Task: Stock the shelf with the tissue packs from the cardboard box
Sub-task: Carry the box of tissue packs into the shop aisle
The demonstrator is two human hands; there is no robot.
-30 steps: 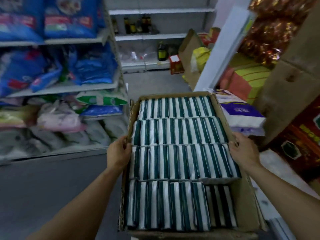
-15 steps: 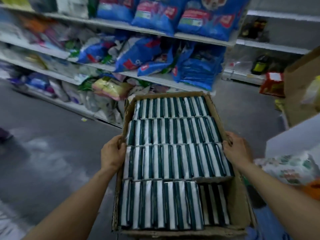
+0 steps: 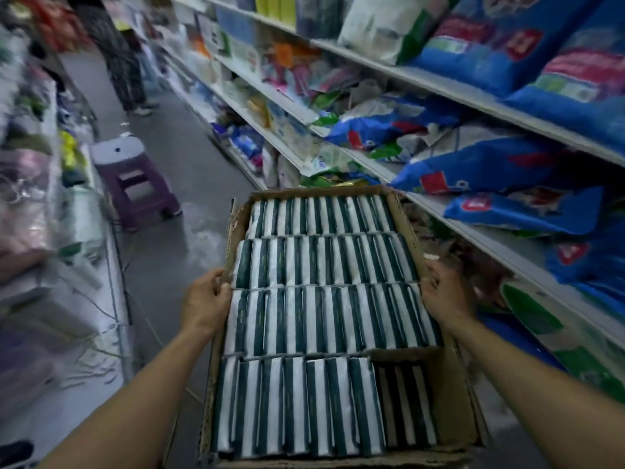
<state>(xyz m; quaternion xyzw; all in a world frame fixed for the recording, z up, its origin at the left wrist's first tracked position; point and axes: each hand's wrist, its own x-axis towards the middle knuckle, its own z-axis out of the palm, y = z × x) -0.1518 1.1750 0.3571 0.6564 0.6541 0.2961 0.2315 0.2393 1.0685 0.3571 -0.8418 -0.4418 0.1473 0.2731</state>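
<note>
Right now you hold the cardboard box [image 3: 449, 397] out in front of you in a shop aisle, both forearms reaching forward. Your left hand [image 3: 206, 301] grips the box's left wall about midway along, fingers curled over the rim and the thumb lying along its top edge. Your right hand [image 3: 444, 294] grips the right wall opposite, fingers bent over the rim beside the packs. Green-and-white striped tissue packs [image 3: 324, 258] stand on edge in four rows inside, with a gap at the near right corner. To your right runs the shelf [image 3: 473, 228], loaded with blue bags [image 3: 527, 208]. A purple stool [image 3: 135, 184] stands on the floor ahead, left.
</note>
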